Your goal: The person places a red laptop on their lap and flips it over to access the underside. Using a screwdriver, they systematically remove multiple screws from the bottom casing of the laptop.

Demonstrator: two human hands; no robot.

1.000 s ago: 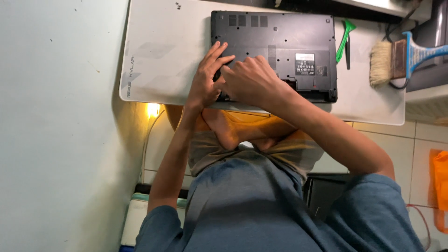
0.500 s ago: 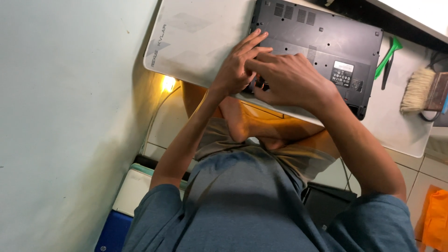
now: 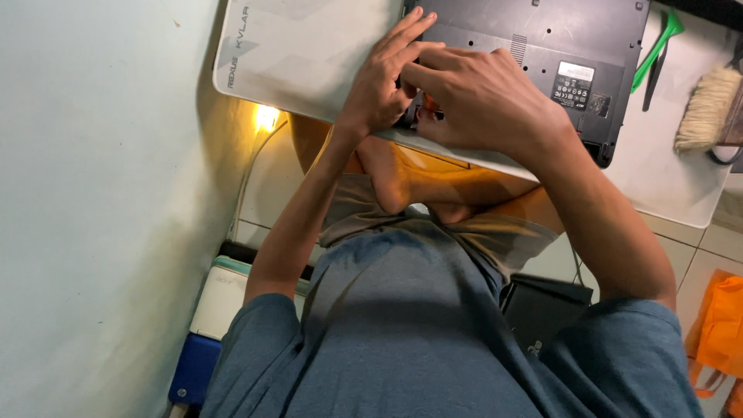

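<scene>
A dark laptop (image 3: 557, 39) lies bottom side up on a white mat (image 3: 309, 54) over my crossed legs. My left hand (image 3: 379, 81) rests on the laptop's near left corner with its fingers spread flat. My right hand (image 3: 484, 101) is curled right beside it, with the fingertips pinched on a small orange-and-dark tool (image 3: 424, 114) at the laptop's near edge. Most of that tool is hidden by my fingers. The two hands touch each other.
A green plastic tool (image 3: 659, 45) and a bristle brush (image 3: 708, 108) lie on the mat to the right of the laptop. A pale wall fills the left. On the tiled floor are a white-and-blue box (image 3: 220, 302), a dark case (image 3: 542, 310) and an orange bag (image 3: 724, 325).
The view has swung and moved closer, so the laptop now sits higher and to the right. Both hands stay together at the laptop's near edge, the right hand curled tighter.
</scene>
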